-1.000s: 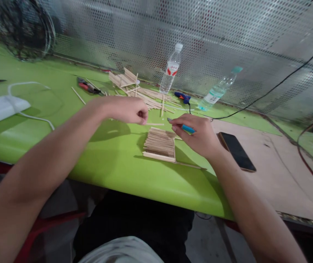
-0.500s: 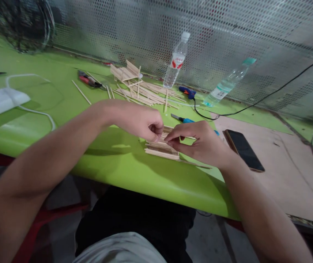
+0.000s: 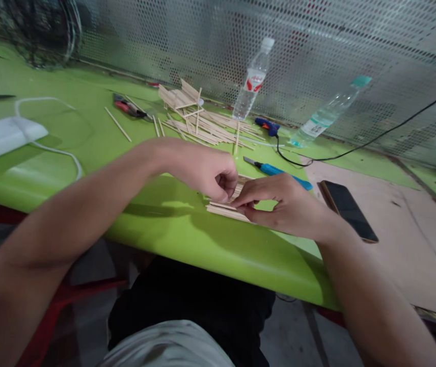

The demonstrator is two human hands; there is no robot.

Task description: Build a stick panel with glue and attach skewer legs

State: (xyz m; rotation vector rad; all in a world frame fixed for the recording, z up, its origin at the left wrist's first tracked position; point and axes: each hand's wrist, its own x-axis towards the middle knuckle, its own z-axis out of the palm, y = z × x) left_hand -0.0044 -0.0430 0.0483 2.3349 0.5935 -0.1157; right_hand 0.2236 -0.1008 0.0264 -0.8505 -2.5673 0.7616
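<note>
Both hands are working close together over a flat panel of thin wooden sticks (image 3: 225,211), which is lying near the front edge of the green worktop (image 3: 180,237). Left hand (image 3: 212,171) is bending down from the wrist, its fingers curling in, thumb tip touching down at the sticks. Right hand (image 3: 284,204) is reaching in from the other side, thumb and forefinger closing toward each other at the panel, tips almost meeting the left's. Whether either set of fingers is gripping a stick, cannot tell; the tips are hiding it.

Blue craft knife (image 3: 273,169) is lying just beyond the right hand, blade pointing away left. Phone (image 3: 348,209) is resting on a pale board (image 3: 401,250) to the right. Farther back, loose sticks (image 3: 212,132) are spreading in a heap, a small stick-built structure (image 3: 180,98) sitting at its left end. Glue gun (image 3: 267,126) is lying right of the heap, between two plastic bottles (image 3: 251,84).
</note>
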